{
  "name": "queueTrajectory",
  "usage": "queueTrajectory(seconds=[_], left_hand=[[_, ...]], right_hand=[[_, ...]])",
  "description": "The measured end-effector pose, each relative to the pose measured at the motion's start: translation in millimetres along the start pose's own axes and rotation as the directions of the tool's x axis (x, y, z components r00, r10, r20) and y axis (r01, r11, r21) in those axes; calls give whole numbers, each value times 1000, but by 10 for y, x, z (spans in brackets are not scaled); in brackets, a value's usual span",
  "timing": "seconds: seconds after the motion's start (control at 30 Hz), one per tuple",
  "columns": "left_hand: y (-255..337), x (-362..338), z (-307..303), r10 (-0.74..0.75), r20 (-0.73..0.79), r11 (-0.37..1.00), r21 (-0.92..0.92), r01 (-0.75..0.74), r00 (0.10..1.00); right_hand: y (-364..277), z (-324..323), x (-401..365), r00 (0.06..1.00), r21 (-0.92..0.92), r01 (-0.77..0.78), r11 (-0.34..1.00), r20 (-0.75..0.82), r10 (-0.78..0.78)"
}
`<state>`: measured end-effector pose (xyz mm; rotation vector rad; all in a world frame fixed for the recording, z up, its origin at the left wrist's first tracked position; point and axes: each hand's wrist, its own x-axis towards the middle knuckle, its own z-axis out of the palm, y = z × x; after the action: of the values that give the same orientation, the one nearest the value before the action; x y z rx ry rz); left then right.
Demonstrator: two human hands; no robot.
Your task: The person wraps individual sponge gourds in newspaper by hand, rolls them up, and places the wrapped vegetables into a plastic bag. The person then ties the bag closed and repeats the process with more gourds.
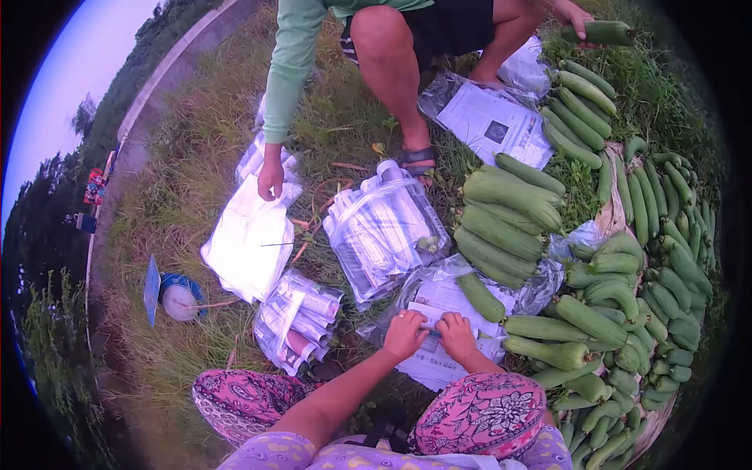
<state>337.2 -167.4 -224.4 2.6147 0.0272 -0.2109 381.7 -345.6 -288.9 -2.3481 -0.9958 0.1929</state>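
My left hand (404,334) and my right hand (457,335) rest side by side on a printed paper sheet (435,296) that lies inside a clear plastic bag (540,287) on the grass. Both hands pinch the sheet's near edge. One green gourd (480,296) lies on the sheet just beyond my right hand. A stack of long green gourds (501,223) sits behind it. My knees in pink patterned trousers (482,413) frame the bottom of the view.
Another person crouches opposite, one hand on a white bag (251,243), the other holding a gourd (599,32). Wrapped gourds fill a clear bag (384,227) and a smaller bundle (298,319). A big gourd heap (650,274) covers the right. A scale (178,298) stands left.
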Motion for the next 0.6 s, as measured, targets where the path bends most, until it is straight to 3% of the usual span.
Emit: queueTrajectory(seconds=[0.03,0.07,0.1,0.17,0.27,0.37,0.43,0.6], left_hand=[[-27,-71,44,-65,33,996,-54,67,997],[161,-104,-65,-384,221,875,-224,430,897],[97,-156,68,-468,330,724,-389,570,820],[-88,-252,416,-506,591,267,-585,766,628],[109,-91,422,-417,679,-111,-698,707,605],[77,119,708,-280,509,-333,-847,415,814],[168,261,671,-277,474,-342,-862,375,836],[549,456,197,-349,313,-320,-926,202,883]], right_hand=[[16,-17,52,999,16,-22,1000,26,21],[15,-39,73,997,34,-48,998,60,46],[18,-78,92,993,51,-76,996,99,70],[34,-144,104,994,141,-98,985,65,89],[42,-244,162,992,267,-108,958,-38,122],[-13,-416,188,974,391,-129,911,-125,191],[-10,-562,256,947,484,-202,851,-127,296],[-49,-864,423,930,624,-260,737,-43,365]])
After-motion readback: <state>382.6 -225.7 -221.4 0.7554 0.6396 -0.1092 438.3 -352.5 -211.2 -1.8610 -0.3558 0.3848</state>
